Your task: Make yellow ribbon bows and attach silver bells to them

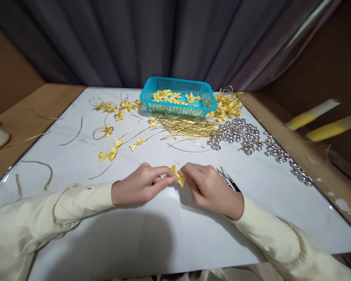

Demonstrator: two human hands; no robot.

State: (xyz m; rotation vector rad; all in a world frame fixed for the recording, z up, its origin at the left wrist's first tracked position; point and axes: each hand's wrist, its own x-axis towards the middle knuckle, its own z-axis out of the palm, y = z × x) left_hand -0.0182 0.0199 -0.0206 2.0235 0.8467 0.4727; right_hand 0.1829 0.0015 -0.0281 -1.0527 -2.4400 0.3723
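Observation:
My left hand (140,185) and my right hand (207,187) meet near the front middle of the white table (163,234). Both pinch a small yellow ribbon bow (178,174) between their fingertips, just above the tabletop. A thin gold string end sticks up behind the bow. A pile of gold strings (187,128) lies beyond the hands. A heap of silver bells (236,134) sits to the right of the strings. Several finished bows with gold loops (111,109) lie at the back left.
A blue plastic basket (178,96) holding yellow bows stands at the back centre, with more bows (226,105) heaped to its right. Small scissors (229,180) lie just right of my right hand. Loose gold strings (46,171) lie at the left. A dark curtain hangs behind.

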